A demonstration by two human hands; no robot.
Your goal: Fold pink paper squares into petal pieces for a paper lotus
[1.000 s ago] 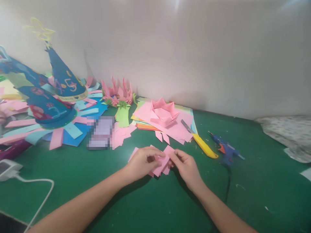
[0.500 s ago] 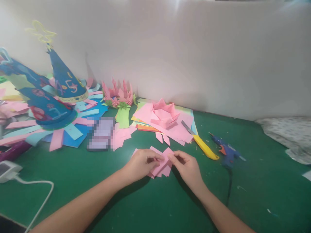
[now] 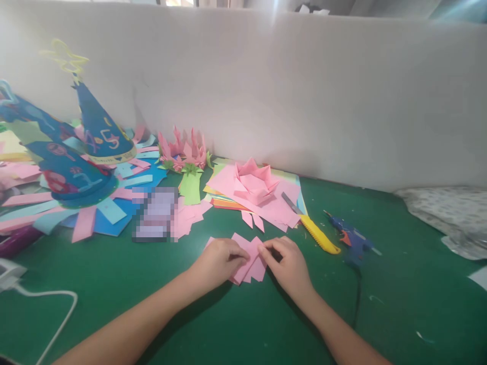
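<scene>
Low over the green table (image 3: 213, 324), my left hand (image 3: 217, 263) has its thumb and fingers closed on a small piece of pink paper (image 3: 253, 253). My right hand (image 3: 288, 262) pinches the same piece at its right-hand corner. Several more pink paper pieces (image 3: 260, 270) lie fanned out beneath it, partly covered by my left hand. Just beyond my hands are two small pink paper petals (image 3: 247, 219). Behind those, a folded pink paper crown (image 3: 254, 188) sits on stacked coloured sheets (image 3: 224, 204).
A yellow utility knife (image 3: 319, 235), blade out, lies right of the stack, and a blue glue gun (image 3: 353, 239) with its cord is farther right. Left are a blurred phone (image 3: 155, 213), a pink-green crown (image 3: 186, 152), blue cone hats (image 3: 99, 121) and a white cable (image 3: 70, 299).
The view has tilted up a little, showing more above the wall. Both hands stay on the pink paper, which now lies flatter over the other pieces; my fingers have shifted only slightly.
</scene>
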